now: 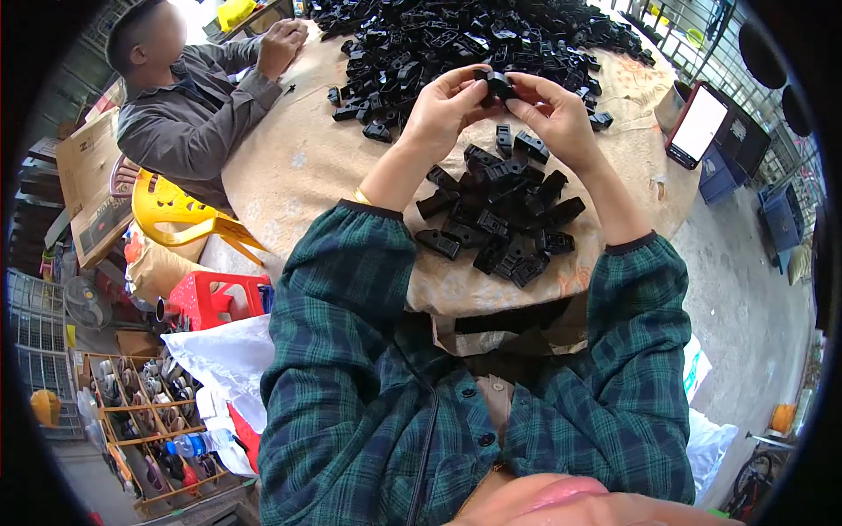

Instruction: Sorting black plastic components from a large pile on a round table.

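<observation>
My left hand [443, 110] and my right hand [554, 114] meet above the table, both pinching one small black plastic part [497, 85] between the fingertips. Just below my hands lies a cluster of several black plastic parts [500, 219] near the table's front edge. A much larger heap of the same black parts [474, 35] covers the far side of the round table [298, 167], which has a beige patterned cloth.
A person in a grey shirt [189, 105] sits at the table's left, hands [281, 44] on the cloth. A phone with a lit white screen [699, 123] lies at the right edge. A yellow chair [175, 210], a red stool [215, 298] and boxes stand at left.
</observation>
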The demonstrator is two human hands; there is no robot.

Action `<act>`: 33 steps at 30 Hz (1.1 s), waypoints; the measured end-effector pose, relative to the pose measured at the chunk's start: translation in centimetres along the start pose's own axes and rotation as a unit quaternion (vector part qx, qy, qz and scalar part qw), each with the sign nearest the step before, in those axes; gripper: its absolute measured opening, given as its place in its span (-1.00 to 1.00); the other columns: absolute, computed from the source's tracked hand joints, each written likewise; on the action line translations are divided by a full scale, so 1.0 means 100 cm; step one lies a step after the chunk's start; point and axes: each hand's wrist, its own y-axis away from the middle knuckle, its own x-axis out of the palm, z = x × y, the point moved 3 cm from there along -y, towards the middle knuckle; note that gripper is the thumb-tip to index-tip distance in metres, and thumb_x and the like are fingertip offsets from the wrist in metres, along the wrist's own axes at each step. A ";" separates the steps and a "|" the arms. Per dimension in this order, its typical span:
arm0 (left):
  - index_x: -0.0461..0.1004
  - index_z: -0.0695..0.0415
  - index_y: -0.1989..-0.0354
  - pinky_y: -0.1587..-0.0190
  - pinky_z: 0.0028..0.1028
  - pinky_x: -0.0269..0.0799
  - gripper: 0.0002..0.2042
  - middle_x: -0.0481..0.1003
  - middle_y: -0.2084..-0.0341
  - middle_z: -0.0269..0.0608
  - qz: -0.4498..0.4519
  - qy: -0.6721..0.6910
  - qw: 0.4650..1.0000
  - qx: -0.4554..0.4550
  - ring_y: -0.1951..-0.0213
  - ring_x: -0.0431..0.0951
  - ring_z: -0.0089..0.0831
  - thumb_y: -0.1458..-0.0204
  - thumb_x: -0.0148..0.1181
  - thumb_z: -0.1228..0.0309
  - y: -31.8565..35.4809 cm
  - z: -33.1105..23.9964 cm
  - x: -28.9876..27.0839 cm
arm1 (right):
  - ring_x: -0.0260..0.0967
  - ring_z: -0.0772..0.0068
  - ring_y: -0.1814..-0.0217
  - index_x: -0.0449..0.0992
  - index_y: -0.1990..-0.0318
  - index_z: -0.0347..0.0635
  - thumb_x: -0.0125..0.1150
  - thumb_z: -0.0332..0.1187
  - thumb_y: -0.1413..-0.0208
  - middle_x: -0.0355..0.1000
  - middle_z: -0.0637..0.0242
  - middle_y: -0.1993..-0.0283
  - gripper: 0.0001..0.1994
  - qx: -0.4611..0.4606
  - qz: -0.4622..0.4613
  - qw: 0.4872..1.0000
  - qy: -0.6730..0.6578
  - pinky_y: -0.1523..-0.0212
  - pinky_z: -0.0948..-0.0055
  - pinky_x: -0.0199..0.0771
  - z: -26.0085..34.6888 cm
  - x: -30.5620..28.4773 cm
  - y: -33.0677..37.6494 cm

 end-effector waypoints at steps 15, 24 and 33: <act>0.32 0.38 0.06 0.02 -0.34 0.44 -0.72 0.43 0.21 -0.02 0.044 -0.167 0.985 0.020 0.15 0.49 -0.29 -0.03 0.04 0.55 0.012 -0.012 0.011 | 0.36 0.54 0.14 0.41 0.01 -0.15 0.10 -0.57 0.00 0.42 0.33 0.16 -0.66 -0.065 0.003 0.996 0.054 0.20 0.57 0.41 0.005 -0.005 -0.001; 0.38 0.32 0.08 0.32 -0.63 0.43 -0.73 0.49 0.31 -0.18 -0.035 -0.168 0.984 0.055 0.39 0.48 -0.55 0.00 0.09 0.56 0.008 -0.001 0.006 | 0.38 0.53 0.19 0.43 0.05 -0.21 0.16 -0.54 0.04 0.44 0.32 0.23 -0.67 -0.081 -0.041 0.994 0.059 0.26 0.57 0.42 0.013 -0.003 0.001; 0.40 0.32 0.11 0.28 -0.63 0.43 -0.74 0.50 0.37 -0.22 -0.063 -0.112 0.985 0.114 0.38 0.47 -0.61 0.02 0.11 0.57 0.018 -0.005 0.026 | 0.40 0.47 0.29 0.47 0.13 -0.24 0.24 -0.54 0.13 0.42 0.27 0.29 -0.69 -0.145 -0.070 0.972 0.169 0.33 0.56 0.43 0.022 -0.001 0.005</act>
